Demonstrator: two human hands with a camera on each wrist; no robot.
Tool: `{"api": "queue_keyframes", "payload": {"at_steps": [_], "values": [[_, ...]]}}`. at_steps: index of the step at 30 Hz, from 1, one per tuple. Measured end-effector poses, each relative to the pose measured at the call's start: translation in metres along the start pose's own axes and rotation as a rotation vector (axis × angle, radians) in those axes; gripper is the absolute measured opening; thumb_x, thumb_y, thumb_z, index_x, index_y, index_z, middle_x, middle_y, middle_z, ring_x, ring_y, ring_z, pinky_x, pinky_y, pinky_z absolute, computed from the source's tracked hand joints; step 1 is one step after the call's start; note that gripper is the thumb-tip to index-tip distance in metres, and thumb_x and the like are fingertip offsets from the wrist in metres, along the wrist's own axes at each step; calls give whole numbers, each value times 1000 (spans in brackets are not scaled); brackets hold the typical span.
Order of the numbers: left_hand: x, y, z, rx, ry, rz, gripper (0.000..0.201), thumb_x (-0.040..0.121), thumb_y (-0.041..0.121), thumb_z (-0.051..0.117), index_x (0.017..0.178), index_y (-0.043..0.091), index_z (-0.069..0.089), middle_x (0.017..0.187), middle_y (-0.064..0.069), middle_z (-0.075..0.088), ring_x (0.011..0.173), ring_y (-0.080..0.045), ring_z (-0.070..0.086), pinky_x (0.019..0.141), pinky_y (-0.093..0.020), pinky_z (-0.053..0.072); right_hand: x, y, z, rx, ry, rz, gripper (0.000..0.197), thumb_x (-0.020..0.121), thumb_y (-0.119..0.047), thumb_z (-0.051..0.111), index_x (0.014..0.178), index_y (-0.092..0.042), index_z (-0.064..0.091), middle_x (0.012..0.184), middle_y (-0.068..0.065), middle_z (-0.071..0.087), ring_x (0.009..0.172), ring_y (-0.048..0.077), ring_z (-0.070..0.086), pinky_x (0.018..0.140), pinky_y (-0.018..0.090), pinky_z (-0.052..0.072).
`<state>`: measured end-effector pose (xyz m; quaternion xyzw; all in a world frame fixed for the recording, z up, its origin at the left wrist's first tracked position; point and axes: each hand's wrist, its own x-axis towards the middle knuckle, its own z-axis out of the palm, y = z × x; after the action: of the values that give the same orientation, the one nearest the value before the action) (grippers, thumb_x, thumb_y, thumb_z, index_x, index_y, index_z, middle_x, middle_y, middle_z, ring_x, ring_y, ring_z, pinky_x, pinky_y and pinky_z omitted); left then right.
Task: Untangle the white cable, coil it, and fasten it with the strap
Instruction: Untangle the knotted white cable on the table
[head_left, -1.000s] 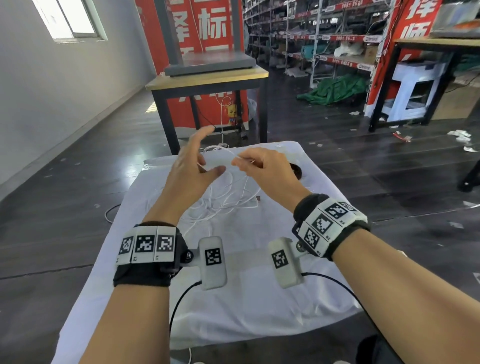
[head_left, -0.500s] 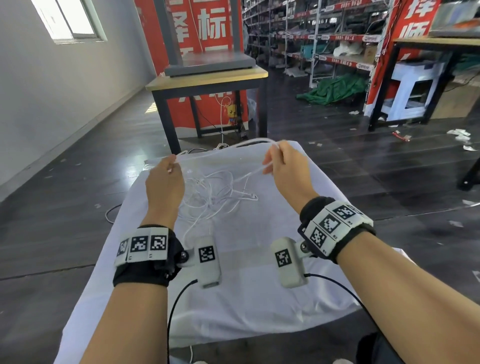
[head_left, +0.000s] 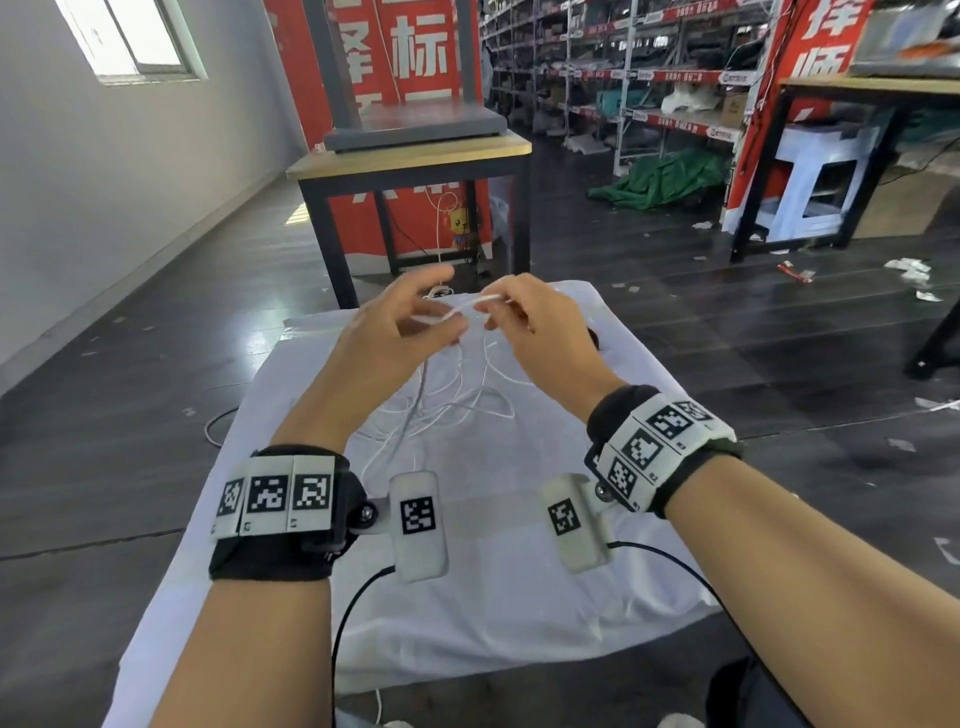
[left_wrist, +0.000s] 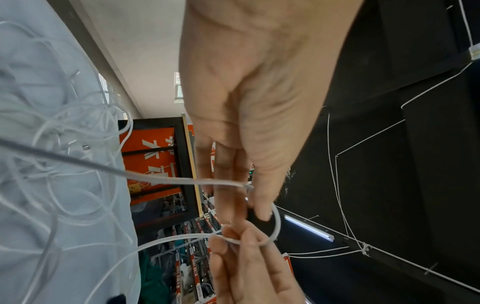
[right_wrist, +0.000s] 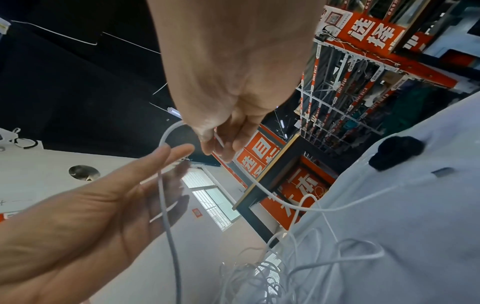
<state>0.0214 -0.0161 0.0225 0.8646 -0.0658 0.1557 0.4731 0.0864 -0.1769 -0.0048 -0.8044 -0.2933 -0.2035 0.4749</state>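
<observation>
While right hand pinches white cable, left hand fingers stay straight.

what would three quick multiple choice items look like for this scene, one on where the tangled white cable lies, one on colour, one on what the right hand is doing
1. Where does the tangled part of the thin white cable lie?
A. on the white cloth-covered table
B. on the dark floor
C. on the wooden table behind

2. What colour is the small strap lying on the cloth?
A. red
B. black
C. green

3. What is the right hand doing?
A. resting flat on the cloth
B. hanging free
C. pinching the cable

Key: 1 A, the head view shows the loops on the cloth; 2 B, the right wrist view shows it dark against the white; 3 C, its fingertips close on the strand, while the left hand has straight fingers with the strand looped round them.
</observation>
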Motion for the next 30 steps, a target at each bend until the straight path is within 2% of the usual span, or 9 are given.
{"api": "queue_keyframes", "payload": {"at_steps": [4,8,11,16,19,21,23,25,30], "values": [[-2,-6,1,-131,44,13,19,97,22,54,103,23,72,73,7,67,63,-8,60,73,-20,52,-7,10,4,-68,-114,85,15,97,-21,52,86,-15,61,86,2,60,73,11,57,66,11,38],[0,-24,1,-268,192,-68,21,99,20,51,99,22,71,76,6,68,67,-6,60,74,-20,52,-14,29,3,-199,-244,238,19,95,-19,53,92,-3,63,90,2,55,79,14,50,70,23,35],[3,-30,-4,-494,370,-149,20,99,21,50,93,22,70,72,5,65,62,-4,58,72,-19,53,-21,41,-1,-288,-341,377,29,93,-14,49,64,-7,46,66,2,42,59,16,37,56,30,27],[8,-52,-17,-436,547,-308,21,100,12,43,103,13,64,91,-4,68,61,-2,58,70,-19,47,-32,53,-8,-61,-315,499,27,95,-19,53,70,-7,54,81,2,67,62,7,52,51,14,35],[7,-62,-17,36,451,-388,48,91,-5,37,130,16,53,132,-10,55,103,-16,56,86,-27,43,-31,47,-7,154,-326,546,24,97,-21,51,83,-8,65,74,3,68,64,4,60,58,15,44],[5,-56,-14,442,350,-272,66,81,-11,42,139,21,44,146,-8,40,128,-30,38,103,-39,33,-29,44,-5,263,-336,561,27,99,-22,49,87,-7,68,71,4,67,60,4,60,69,20,47],[5,-43,-8,511,239,-19,68,80,-11,49,138,25,45,146,0,39,133,-25,32,108,-40,29,-28,41,-4,349,-362,582,29,99,-25,47,89,-8,68,71,6,67,62,8,62,76,26,50],[5,-35,0,489,38,105,58,87,0,56,135,30,49,143,10,42,132,-13,32,105,-25,25,-28,36,-3,420,-402,592,32,100,-27,45,91,-7,68,64,4,66,66,12,65,77,27,52],[5,-45,16,535,-174,56,44,90,15,63,132,25,53,140,8,49,126,-11,46,89,-10,25,-26,23,-6,579,-446,574,35,100,-32,43,96,-7,67,59,1,55,64,11,66,74,23,56]]}}
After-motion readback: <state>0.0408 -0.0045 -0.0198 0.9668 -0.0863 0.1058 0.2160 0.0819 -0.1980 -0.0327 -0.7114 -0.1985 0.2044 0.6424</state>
